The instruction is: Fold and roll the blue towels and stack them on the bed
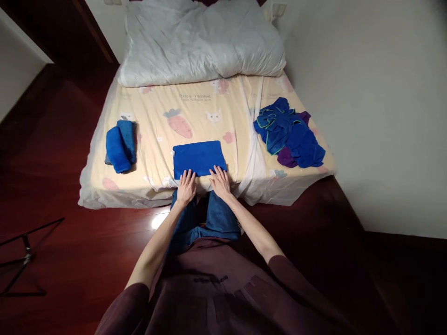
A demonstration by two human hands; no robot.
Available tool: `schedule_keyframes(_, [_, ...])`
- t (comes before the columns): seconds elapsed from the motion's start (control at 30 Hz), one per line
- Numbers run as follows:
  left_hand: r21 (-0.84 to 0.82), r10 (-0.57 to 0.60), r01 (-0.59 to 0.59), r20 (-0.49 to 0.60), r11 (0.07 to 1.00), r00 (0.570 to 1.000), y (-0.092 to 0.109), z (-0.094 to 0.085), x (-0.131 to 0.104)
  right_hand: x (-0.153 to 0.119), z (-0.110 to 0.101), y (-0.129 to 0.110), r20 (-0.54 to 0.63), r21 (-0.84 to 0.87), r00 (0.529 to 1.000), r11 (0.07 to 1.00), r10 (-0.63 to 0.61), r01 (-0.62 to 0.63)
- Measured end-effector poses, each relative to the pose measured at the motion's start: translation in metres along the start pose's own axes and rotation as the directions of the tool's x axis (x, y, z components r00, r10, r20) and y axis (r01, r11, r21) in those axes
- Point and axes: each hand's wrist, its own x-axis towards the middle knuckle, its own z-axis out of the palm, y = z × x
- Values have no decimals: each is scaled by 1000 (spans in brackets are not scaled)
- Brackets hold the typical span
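A blue cloth [198, 157] lies flat as a rectangle near the front edge of the bed, with a small white tag at its left side. On its lower left edge rests my left hand [186, 186], fingers spread flat. My right hand [220, 182] touches the lower right edge, its fingers also stretched out. Neither hand grips anything. Rolled or folded cloths in blue and grey-blue [118, 150] lie to the left. To the right is a crumpled heap of blue and purple cloths [289, 135], some with green edging.
The bed [153, 163] has a cream sheet with carrot and rabbit prints. A white quilt [202, 44] is bunched along its far end. A wall [377, 116] stands on the right. Black stand legs [26, 256] are on the floor at the left.
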Motion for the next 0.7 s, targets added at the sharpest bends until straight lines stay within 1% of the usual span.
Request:
schedule_keyframes(0.07, [35,-41,41,12,999,999,-3,0,7,8,2,2,22,-11,999,1000,28,-27])
schedule_keyframes(0.13, [66,-68,66,29,996,997,-10,-2,11,14,5,9,48,-20,997,998,57,-56])
schedule_keyframes(0.27, [94,-57,51,62,994,996,-24,-4,14,22,8,25,73,-38,996,998,50,-47])
schedule_keyframes(0.53, [138,-112,98,97,986,989,-29,-8,30,43,-2,35,150,-71,987,996,56,-46])
schedule_keyframes(0.7, [139,-152,134,128,981,980,-45,-17,41,55,-8,50,171,-37,983,998,60,-55])
